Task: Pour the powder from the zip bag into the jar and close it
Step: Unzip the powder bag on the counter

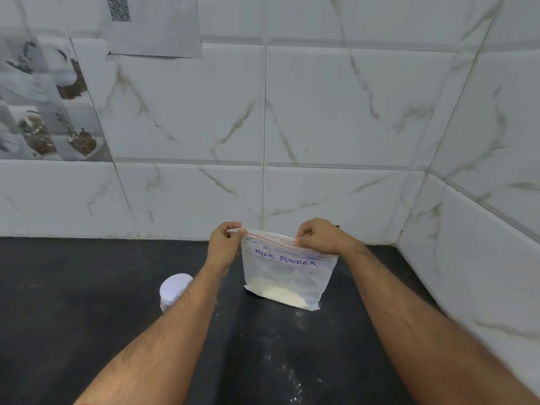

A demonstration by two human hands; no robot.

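A clear zip bag labelled "MILK POWDER" stands upright on the black counter, with pale powder settled in its bottom. My left hand pinches the bag's top left corner at the red zip strip. My right hand pinches the top edge toward the right. A small jar with a white lid stands on the counter to the left of the bag, partly hidden behind my left forearm; its lid is on.
White marble-pattern wall tiles rise right behind the bag and form a corner on the right. Spilled powder specks dot the counter in front of the bag. A paper sheet with a QR code hangs on the wall.
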